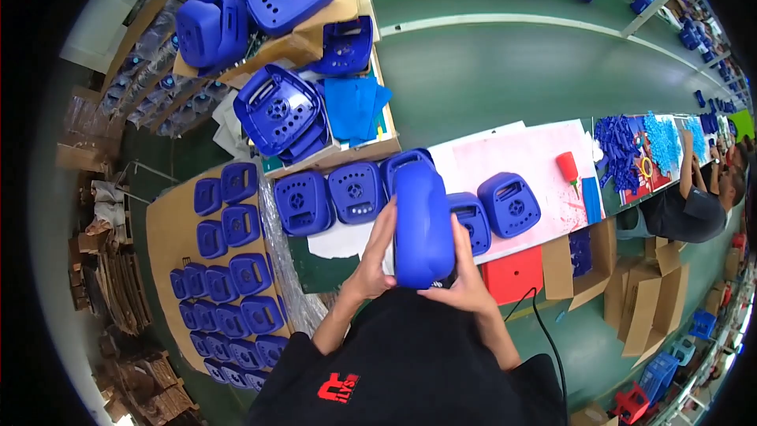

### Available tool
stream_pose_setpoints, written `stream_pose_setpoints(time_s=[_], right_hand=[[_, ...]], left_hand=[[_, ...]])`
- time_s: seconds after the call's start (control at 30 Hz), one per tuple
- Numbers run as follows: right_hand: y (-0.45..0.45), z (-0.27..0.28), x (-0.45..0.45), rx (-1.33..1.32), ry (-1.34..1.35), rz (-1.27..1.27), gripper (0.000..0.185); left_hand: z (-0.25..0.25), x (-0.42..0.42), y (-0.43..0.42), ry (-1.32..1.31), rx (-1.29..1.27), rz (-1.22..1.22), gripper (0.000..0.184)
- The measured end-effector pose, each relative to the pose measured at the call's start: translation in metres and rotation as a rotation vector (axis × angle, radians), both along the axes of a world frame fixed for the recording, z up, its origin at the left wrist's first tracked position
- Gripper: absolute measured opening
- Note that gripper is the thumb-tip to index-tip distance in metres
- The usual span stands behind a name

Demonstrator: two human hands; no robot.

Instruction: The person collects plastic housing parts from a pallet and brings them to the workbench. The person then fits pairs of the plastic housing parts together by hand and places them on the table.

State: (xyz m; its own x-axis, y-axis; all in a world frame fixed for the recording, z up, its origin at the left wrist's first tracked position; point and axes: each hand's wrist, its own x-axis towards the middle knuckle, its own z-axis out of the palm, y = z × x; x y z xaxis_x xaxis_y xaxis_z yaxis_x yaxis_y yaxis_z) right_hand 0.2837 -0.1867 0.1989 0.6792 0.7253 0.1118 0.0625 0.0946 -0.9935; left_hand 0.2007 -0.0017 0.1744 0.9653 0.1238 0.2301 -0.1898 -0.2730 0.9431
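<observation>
Close to my chest, a blue plastic housing (424,225) with rounded edges is held up on its side. My left hand (372,259) is closed on its left side, and my right hand (467,274) grips its right side. Beyond it on the bench stand several similar housings with a handle slot and a round vent, such as one housing (295,203) at the left and another housing (510,205) at the right. Part of a housing (410,164) directly behind the held one is hidden.
Pink-stained paper (544,181) covers the bench, with a red bottle (567,166) on it. Stacked housings (284,106) stand at upper left; rows of housings (240,225) lie on cardboard. Right, a red stool (512,274), open cartons (650,300) and another person (690,209).
</observation>
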Motion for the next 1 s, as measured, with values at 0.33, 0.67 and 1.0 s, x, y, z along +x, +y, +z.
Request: stream_pose_setpoints(time_s=[0.33, 0.67, 1.0], right_hand=[[-0.014, -0.018, -0.014, 0.008, 0.269, 0.056, 0.109], [-0.008, -0.018, -0.012, -0.178, -0.073, 0.008, 0.124], [0.014, -0.015, -0.015, -0.027, 0.038, -0.027, 0.126]], left_hand=[[0.045, 0.017, -0.006, 0.037, 0.341, -0.115, 0.118], [0.039, 0.007, -0.009, 0.021, 0.246, -0.01, 0.122], [0.022, -0.004, 0.016, 0.028, -0.168, 0.016, 0.129]])
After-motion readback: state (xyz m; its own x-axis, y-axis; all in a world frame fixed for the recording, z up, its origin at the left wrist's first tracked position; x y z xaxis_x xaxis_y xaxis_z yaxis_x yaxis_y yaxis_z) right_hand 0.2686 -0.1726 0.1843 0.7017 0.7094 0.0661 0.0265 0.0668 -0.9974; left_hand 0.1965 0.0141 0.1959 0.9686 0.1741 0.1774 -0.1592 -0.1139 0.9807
